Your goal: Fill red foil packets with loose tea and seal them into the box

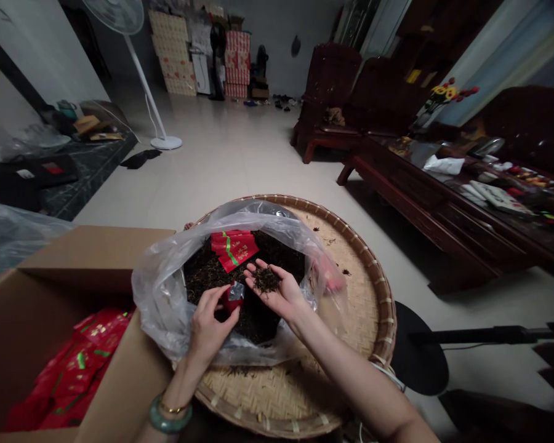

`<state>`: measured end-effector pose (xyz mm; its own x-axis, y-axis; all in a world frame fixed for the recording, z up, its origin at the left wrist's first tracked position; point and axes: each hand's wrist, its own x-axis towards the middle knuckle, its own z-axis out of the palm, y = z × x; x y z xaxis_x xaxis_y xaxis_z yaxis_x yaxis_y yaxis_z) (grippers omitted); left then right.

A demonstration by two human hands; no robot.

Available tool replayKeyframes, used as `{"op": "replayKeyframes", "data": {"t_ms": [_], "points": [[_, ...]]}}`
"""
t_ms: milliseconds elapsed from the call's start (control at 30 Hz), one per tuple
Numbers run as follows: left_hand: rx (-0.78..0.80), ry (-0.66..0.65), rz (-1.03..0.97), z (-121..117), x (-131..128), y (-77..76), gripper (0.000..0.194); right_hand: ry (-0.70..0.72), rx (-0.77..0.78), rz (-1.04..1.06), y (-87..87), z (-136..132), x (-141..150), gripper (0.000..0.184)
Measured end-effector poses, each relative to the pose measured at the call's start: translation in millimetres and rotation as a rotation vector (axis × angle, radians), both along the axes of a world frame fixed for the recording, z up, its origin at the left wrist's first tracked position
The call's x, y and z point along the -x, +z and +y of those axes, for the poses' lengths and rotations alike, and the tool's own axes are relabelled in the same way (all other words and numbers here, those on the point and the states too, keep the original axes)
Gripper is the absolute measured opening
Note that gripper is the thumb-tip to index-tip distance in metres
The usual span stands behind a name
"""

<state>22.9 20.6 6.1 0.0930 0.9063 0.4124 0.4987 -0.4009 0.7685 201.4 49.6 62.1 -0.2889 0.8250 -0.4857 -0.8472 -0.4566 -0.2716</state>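
My left hand [210, 323] pinches a small red packet [233, 295] with a silver open mouth, held over a clear plastic bag [166, 295] of dark loose tea leaves [203, 274]. My right hand [277, 289] is palm up and cupped just right of the packet, carrying a small heap of tea leaves [265, 280]. A stack of flat red packets [233, 247] lies on the tea at the back of the bag. The bag rests on a round woven bamboo tray [364, 289].
A cardboard box [74, 277] at the left holds several red packets [74, 369]. A dark wooden coffee table [443, 209] with clutter stands at the right, wooden chairs behind it. A standing fan [143, 80] is on the tiled floor. A black round stand base [420, 351] sits right of the tray.
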Motion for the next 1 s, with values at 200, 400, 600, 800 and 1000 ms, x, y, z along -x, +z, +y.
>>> {"op": "replayKeyframes", "data": {"t_ms": [200,400,600,800,1000], "points": [[-0.005,0.004,0.01,0,0,-0.5,0.035,-0.033,-0.026,-0.022,13.1,-8,2,0.033],[0.009,-0.005,0.007,-1,0,-0.5,0.035,0.105,-0.047,-0.108,11.0,-13,2,0.037],[-0.004,-0.007,0.007,-1,0,-0.7,0.036,0.241,-0.025,-0.189,5.7,-8,-7,0.016],[-0.002,-0.011,0.007,0,0,-2.1,0.037,0.238,-0.133,-0.168,24.2,-8,-18,0.024],[0.01,-0.024,0.024,0,0,-4.4,0.04,0.492,-0.307,-0.288,47.2,-5,-18,0.037]]}}
